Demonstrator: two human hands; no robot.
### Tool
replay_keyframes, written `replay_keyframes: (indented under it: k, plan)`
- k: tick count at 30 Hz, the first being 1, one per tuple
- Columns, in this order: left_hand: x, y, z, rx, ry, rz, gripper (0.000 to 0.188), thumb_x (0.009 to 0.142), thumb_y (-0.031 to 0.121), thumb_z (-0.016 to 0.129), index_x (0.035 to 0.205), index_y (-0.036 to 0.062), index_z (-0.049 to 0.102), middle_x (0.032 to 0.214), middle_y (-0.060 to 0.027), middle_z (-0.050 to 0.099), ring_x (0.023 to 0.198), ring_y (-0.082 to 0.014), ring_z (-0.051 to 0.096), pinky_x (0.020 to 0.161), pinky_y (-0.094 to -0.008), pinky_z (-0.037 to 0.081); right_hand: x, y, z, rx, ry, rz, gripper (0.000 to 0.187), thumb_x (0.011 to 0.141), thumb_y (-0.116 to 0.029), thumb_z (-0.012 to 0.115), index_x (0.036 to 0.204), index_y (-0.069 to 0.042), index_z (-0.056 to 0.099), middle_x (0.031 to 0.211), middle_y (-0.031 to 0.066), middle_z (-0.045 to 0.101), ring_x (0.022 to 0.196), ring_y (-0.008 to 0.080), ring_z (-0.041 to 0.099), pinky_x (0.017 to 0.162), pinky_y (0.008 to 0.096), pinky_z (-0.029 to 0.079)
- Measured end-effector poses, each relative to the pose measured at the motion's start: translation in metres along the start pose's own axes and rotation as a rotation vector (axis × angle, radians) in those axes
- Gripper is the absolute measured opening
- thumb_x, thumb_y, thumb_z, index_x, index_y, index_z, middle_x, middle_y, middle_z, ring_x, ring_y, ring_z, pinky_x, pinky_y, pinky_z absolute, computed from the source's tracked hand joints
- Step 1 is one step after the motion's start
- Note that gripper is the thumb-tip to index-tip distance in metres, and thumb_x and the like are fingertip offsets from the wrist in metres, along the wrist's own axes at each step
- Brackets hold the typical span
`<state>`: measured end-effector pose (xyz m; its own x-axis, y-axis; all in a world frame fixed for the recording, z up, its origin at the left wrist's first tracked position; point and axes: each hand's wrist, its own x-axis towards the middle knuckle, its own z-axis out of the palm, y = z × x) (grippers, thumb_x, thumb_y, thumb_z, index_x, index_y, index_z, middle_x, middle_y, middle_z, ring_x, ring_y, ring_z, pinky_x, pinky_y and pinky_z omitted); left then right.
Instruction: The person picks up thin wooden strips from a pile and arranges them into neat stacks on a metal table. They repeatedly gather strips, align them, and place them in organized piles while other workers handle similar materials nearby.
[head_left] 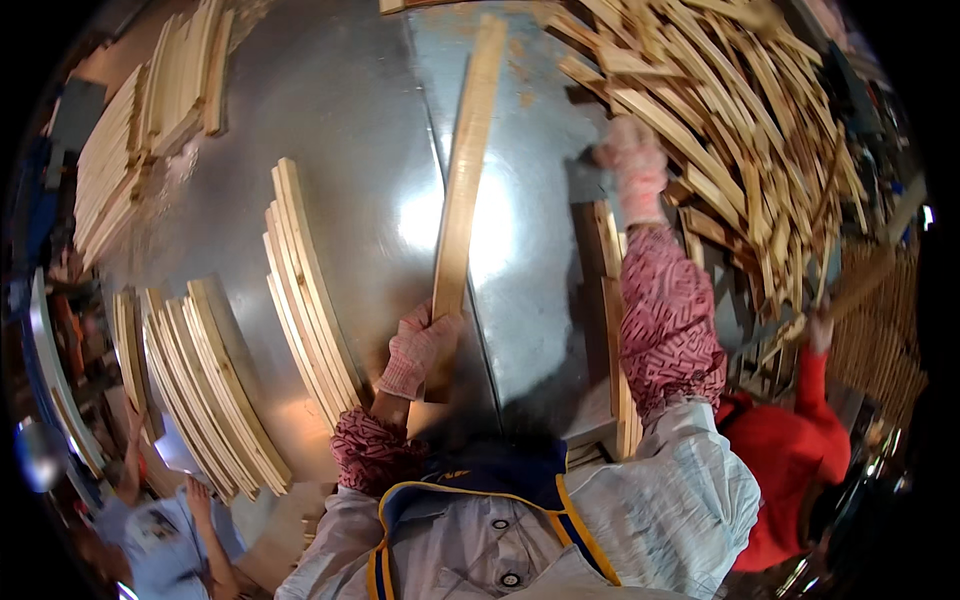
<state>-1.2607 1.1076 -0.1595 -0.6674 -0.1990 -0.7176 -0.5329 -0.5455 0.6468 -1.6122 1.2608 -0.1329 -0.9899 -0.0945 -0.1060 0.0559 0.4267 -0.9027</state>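
Observation:
My left hand (417,348), in a pinkish-white work glove, grips a long flat wooden strip (468,170) by its near end. The strip points away from me over the metal table and leans slightly right. My right hand (636,168), gloved the same way, is stretched out to the left edge of a heap of loose wooden strips (720,130). Its thumb stands apart from the other fingers, which are a little blurred. No strip shows in it, and whether it touches the heap I cannot tell.
A metal table (340,90) with a seam lies before me. Stacked strips (300,290) stand left of my left hand, with more bundles (205,390) further left and a large stack (160,110) far left. Strips (610,300) lie beside my right forearm. People in red (780,470) and light blue (170,540) are close by.

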Motion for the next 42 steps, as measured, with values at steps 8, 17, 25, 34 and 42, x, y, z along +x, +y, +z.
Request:
replay_keyframes:
  k: [8,17,25,34,42]
  plan:
    - [0.050,-0.010,-0.037,-0.566,-0.050,-0.053,0.055,0.095,0.048,0.055,0.122,0.0005,0.053,0.102,-0.0138,0.065,0.084,-0.0252,0.066,0.076,-0.0392,0.057,0.155,-0.091,0.030,-0.978,0.195,0.019,0.098,0.075,-0.069,0.063,0.151,-0.018,0.028,0.151,0.0258,0.030,0.134,0.0430,0.039,0.099,0.0581,0.043]
    - [0.055,-0.013,-0.043,-0.545,-0.154,-0.041,0.097,0.078,0.084,0.042,0.125,0.0007,0.051,0.103,-0.0141,0.063,0.088,-0.0256,0.065,0.080,-0.0422,0.057,0.152,-0.074,0.065,-1.109,0.179,0.241,0.066,0.084,-0.036,0.059,0.144,-0.016,0.041,0.132,0.0231,0.053,0.121,0.0369,0.054,0.093,0.0529,0.048]
    - [0.067,-0.007,-0.035,-0.558,-0.169,-0.133,0.088,0.090,0.075,0.023,0.127,-0.0008,0.050,0.104,-0.0169,0.062,0.084,-0.0296,0.062,0.077,-0.0434,0.055,0.089,-0.072,-0.016,-0.958,0.075,-0.185,0.068,0.078,-0.021,0.068,0.142,-0.013,0.049,0.117,0.0210,0.065,0.081,0.0244,0.069,0.071,0.0376,0.052]
    - [0.010,-0.034,-0.038,-0.504,0.036,0.163,0.041,0.089,0.016,0.067,0.123,-0.0023,0.053,0.096,-0.0115,0.064,0.074,-0.0214,0.062,0.067,-0.0323,0.055,-0.190,0.037,0.095,-1.222,-0.251,-0.527,0.075,0.082,-0.030,0.061,0.149,-0.016,0.031,0.143,0.0241,0.034,0.127,0.0382,0.040,0.109,0.0466,0.036]
    - [-0.017,-0.073,-0.023,-0.272,0.332,0.150,0.062,0.090,0.024,0.069,0.140,-0.0032,0.044,0.129,-0.0123,0.059,0.114,-0.0178,0.056,0.099,-0.0269,0.042,-0.325,-0.008,0.059,-0.369,-0.983,0.200,0.094,0.078,-0.032,0.075,0.152,-0.011,0.021,0.137,0.0273,0.047,0.127,0.0312,0.050,0.104,0.0384,0.042]
